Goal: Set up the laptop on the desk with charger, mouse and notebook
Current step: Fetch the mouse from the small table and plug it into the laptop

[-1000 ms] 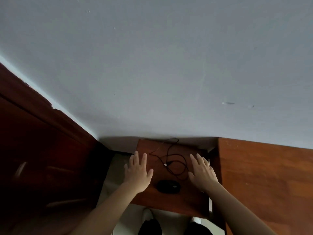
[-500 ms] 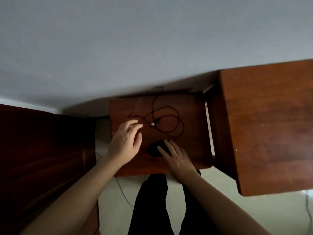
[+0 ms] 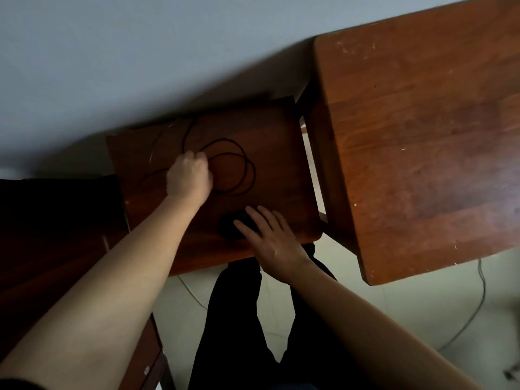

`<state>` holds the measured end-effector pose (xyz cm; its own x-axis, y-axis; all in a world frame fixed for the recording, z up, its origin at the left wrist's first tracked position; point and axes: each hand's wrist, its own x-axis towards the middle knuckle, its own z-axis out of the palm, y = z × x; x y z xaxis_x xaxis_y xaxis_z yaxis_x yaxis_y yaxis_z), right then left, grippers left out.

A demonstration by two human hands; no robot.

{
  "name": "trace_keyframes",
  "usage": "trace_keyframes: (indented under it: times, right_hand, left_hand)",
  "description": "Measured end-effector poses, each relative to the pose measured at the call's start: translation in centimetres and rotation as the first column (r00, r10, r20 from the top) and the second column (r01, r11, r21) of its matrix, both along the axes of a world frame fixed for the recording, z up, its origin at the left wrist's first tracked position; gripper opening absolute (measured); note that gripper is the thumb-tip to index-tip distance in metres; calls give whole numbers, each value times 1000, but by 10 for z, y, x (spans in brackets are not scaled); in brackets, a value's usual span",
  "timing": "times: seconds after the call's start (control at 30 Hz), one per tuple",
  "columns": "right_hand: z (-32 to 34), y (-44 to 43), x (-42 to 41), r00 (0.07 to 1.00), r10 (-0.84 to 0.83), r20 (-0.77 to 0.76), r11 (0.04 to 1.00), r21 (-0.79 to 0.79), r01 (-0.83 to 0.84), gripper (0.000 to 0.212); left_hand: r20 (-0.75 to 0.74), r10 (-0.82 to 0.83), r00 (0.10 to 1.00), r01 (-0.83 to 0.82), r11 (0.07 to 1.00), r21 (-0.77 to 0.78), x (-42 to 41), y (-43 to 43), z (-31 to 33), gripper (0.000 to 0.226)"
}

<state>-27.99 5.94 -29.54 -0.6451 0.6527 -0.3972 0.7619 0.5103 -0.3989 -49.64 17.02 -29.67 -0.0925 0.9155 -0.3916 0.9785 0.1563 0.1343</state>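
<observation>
A black wired mouse (image 3: 229, 225) lies near the front edge of a small low wooden table (image 3: 281, 153). Its thin black cable (image 3: 247, 164) loops over the middle of the tabletop. My left hand (image 3: 190, 175) is curled into a fist over the left side of the cable loops and grips the cable. My right hand (image 3: 270, 237) lies flat with fingers spread, its fingertips resting on the right part of the mouse. No laptop, charger or notebook is in view.
A larger wooden desk (image 3: 422, 136) stands to the right, higher than the small table, with a narrow gap between them. Dark wooden furniture (image 3: 56, 235) fills the left. A grey wall runs behind. A thin wire (image 3: 478, 302) trails on the pale floor.
The view has tilted down. My left hand went from open above the table to a fist on the cable. My right hand has slid further onto the mouse.
</observation>
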Motion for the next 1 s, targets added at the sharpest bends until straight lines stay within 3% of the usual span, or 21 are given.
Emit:
trace_keyframes:
  times: [0.23,0.4,0.67,0.8,1.0]
  right_hand:
    - [-12,8,-16,989,104,106,995,1,-104,106]
    - [-6,22,-22,977,149,149,989,-38,-145,95]
    - [81,21,-8,996,-8,88,983,183,-8,74]
    - [149,15,21,988,-143,54,930,348,116,69]
    - [235,8,83,946,-323,-22,824,485,292,80]
  left_hand:
    - [-18,226,974,-227,968,-102,-42,-56,6,19]
    - [43,419,907,-420,908,-8,-60,-84,30,17]
    - [295,460,837,-536,796,280,-66,-75,116,14]
    - [471,384,794,-565,752,339,-43,-51,171,10]
    - [589,218,778,-545,701,461,19,-28,269,8]
